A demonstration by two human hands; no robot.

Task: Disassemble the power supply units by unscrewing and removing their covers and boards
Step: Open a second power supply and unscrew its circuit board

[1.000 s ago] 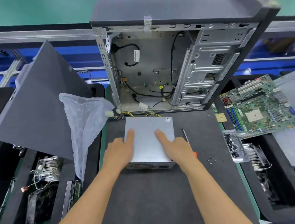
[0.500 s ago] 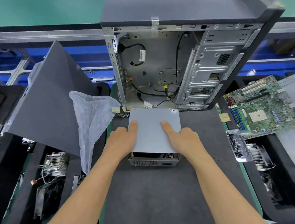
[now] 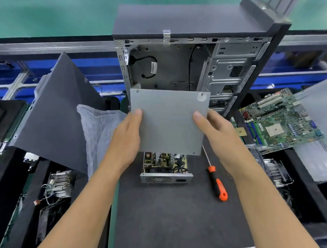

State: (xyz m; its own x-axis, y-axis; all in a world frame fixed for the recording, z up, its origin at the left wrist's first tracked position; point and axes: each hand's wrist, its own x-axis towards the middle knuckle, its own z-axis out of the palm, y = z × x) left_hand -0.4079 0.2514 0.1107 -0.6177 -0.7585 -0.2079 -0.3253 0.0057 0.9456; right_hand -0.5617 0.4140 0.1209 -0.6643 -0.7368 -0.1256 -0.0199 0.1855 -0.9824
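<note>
A dark grey mat (image 3: 180, 220) covers the bench, with green flooring and blue rails beyond. No writing is legible; the tag on a cable inside the open computer case (image 3: 194, 53) is too small to read. The left hand (image 3: 125, 138) and right hand (image 3: 217, 136) hold the grey cover (image 3: 168, 122) by its side edges, thumbs on top, above the power supply (image 3: 165, 168), whose board shows. An orange screwdriver (image 3: 216, 181) lies just right of it; bare mat stretches nearer.
</note>
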